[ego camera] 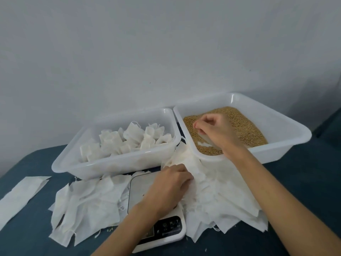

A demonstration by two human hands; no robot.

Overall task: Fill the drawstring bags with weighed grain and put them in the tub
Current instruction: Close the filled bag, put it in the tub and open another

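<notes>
The grain (247,130) lies heaped in the white tub on the right (287,126), banked toward its far side with bare plastic showing at the near left corner. The right hand (215,130) is down in this tub over the near part of the grain, fingers curled round a white scoop-like thing (204,140) whose edge shows under the palm; what it is exactly cannot be told.

Just in front of that tub, a loose pile of empty white drawstring bags (221,191) spreads over the desk (304,200) and up against the tub's near wall. The left hand (171,185) rests at the left edge of this pile, fingers bent and pinching into the cloth of the bags, its wrist over the platform of a white kitchen scale (140,189). The scale's dark control panel (166,230) faces the person; its display cannot be read.

A second pile of flat empty bags (88,202) lies left of the scale, touching it. Behind that pile stands the left tub (73,163), side by side with the grain tub and holding filled bags (132,139) standing close together. A flat strip of white cloth (22,193) lies apart at the far left of the desk.
</notes>
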